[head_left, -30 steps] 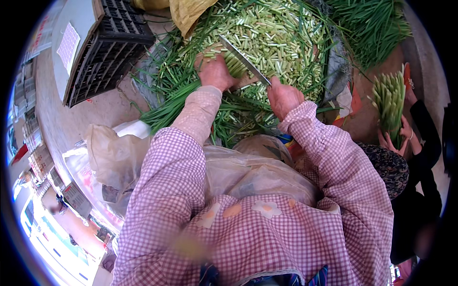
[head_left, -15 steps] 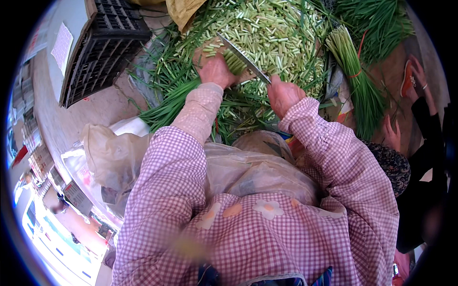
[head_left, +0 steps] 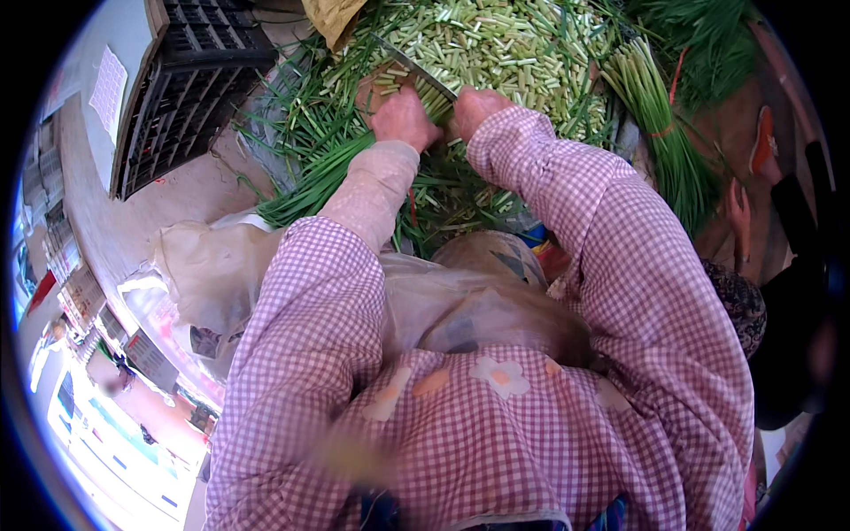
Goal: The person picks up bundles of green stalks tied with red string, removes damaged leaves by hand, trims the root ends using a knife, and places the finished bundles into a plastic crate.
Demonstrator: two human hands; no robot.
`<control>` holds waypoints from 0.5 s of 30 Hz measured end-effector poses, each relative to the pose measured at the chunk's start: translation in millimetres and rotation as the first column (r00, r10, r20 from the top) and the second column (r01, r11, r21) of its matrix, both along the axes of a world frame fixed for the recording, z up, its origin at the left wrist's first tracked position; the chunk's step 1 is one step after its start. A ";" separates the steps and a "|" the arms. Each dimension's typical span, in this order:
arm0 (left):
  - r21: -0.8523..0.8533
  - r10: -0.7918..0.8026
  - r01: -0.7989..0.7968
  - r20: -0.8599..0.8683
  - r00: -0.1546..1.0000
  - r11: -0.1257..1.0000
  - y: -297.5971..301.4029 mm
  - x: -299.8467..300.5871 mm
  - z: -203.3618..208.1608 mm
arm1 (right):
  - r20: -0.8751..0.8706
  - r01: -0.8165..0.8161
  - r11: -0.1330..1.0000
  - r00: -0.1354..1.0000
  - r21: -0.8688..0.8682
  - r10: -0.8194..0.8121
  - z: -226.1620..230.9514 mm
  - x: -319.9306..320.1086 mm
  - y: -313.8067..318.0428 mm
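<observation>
My left hand (head_left: 405,121) is closed over a bunch of long green chives (head_left: 333,168), pressing it near its pale cut end. The leafy part trails out to the lower left, past my left wrist. In my right hand (head_left: 481,108) is a knife (head_left: 413,65), its handle hidden by my fingers. The blade slants up to the left, lying across the bunch's end just beyond my left hand. Under it shows part of a brown round board (head_left: 368,94). A large heap of short chopped pale-green pieces (head_left: 522,57) spreads beyond the blade.
A banded chive bundle (head_left: 660,133) lies right of the heap, with more greens (head_left: 708,44) behind. A black plastic crate (head_left: 199,97) stands at the far left. Another person's hand (head_left: 737,217) is at the right edge. A plastic sheet (head_left: 478,301) covers my lap.
My right hand has moved left and away from me with the knife, closer to my left hand. The blade has shifted the same way. At the right, the other person's hands have shifted.
</observation>
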State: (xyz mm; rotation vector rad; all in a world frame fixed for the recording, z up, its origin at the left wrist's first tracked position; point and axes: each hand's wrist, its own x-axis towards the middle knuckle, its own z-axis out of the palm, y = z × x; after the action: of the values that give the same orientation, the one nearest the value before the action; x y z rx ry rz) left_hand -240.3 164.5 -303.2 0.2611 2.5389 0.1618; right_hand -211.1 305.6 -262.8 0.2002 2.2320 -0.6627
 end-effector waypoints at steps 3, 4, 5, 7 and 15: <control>-0.034 -0.008 0.011 0.084 0.996 0.999 -4.6 -4.1 -3.4 | 0.082 0.005 1.000 0.997 0.003 -0.005 10.1 2.9 0.6; -0.026 -0.024 0.025 0.047 0.999 0.999 -6.3 -3.2 -0.2 | 0.075 0.020 0.999 0.997 -0.028 -0.018 29.8 10.2 4.4; -0.017 -0.043 0.043 0.017 0.999 0.999 -6.3 0.5 1.4 | 0.075 0.040 0.997 0.997 -0.059 -0.035 36.1 19.1 9.4; -0.025 -0.060 0.060 -0.013 0.998 0.998 -6.0 0.3 -1.3 | 0.069 0.022 1.000 0.997 -0.010 -0.021 21.1 29.6 8.9; -0.042 -0.053 0.053 0.010 0.999 0.998 -4.9 0.3 1.0 | -0.121 0.198 0.980 0.973 -0.020 -0.199 -34.2 22.6 -13.8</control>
State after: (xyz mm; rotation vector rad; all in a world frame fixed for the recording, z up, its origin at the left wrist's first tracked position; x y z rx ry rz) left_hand -240.1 159.7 -302.2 0.3101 2.5207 0.0889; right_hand -188.5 291.8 -297.0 0.3928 2.3457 -0.8103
